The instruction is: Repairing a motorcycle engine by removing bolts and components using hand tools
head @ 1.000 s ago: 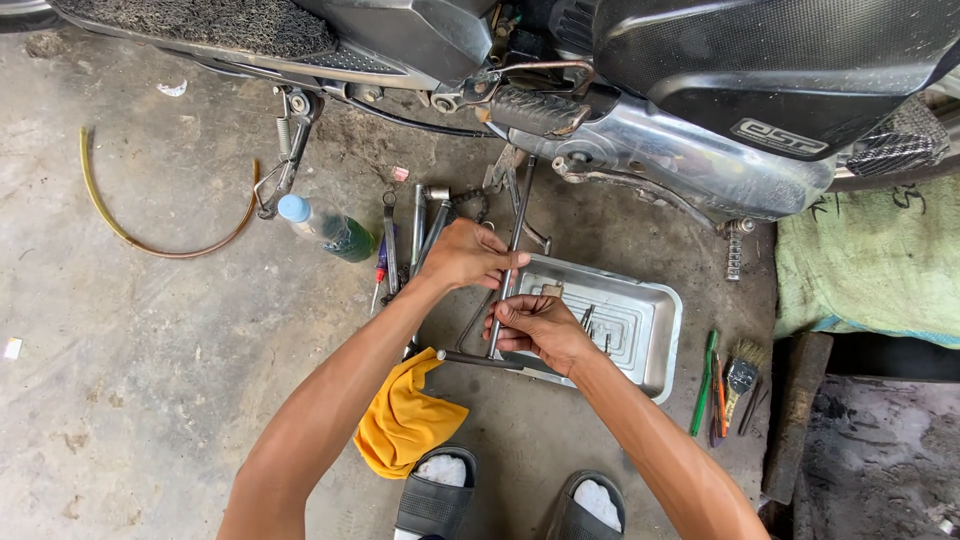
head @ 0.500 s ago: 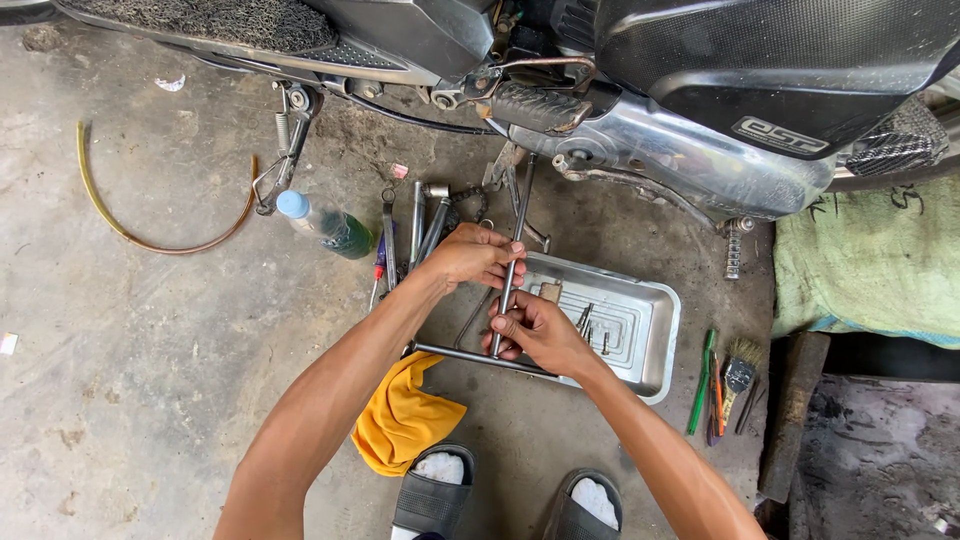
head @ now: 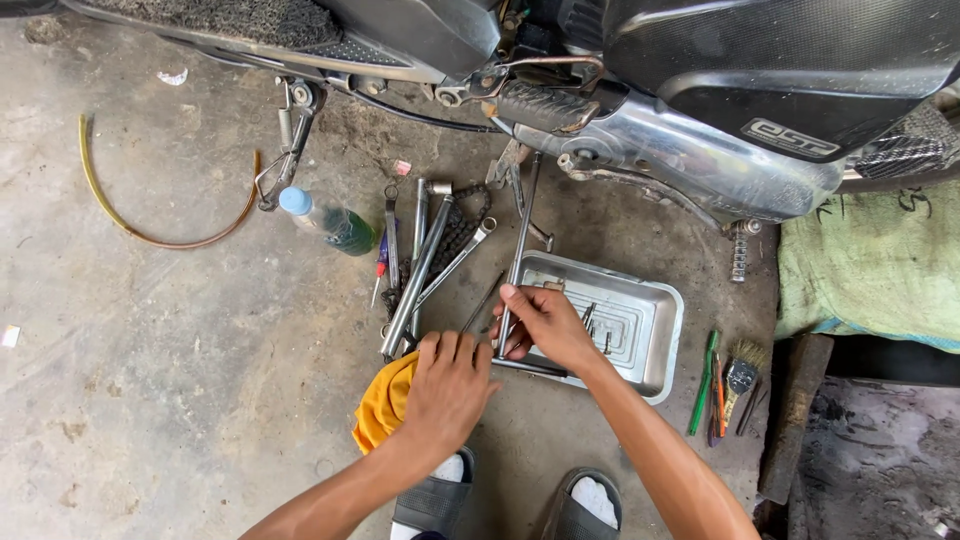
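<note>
— Concrete floor (head: 150,400), stained and dusty, is seen under a parked motorbike (head: 700,90). What is held in the right hand (head: 545,325)?

— A long steel rod (head: 518,250) is clasped near its lower end; the fingers are curled round it and the thumb is laid along the shaft. The rod is tilted upward toward the bike's footpeg. It is crossed at its foot by a short bar, so a T-shaped tool is suggested.

— Where is that hand placed?

— It is held over the left edge of a metal tray (head: 655,345), with the forearm stretched in from the lower right.

— And the left hand (head: 447,385)?

— It is seen palm down, knuckles up, with the fingers bent loosely. Its grip is half closed, but whether anything is held cannot be told. A yellow rag (head: 385,405) is touched or just overlapped by the hand's lower edge. The forearm is brought in from the bottom left.

— What is laid nearby?

— Spanners (head: 430,260) and a chain (head: 455,235) are spread just beyond the left hand. A bottle (head: 325,220) with green liquid is laid to their left, and a curved hose (head: 140,225) further off. A small brush (head: 742,372) and screwdrivers (head: 705,380) are set right of the tray. Sandalled feet (head: 500,505) are seen at the bottom edge.
</note>
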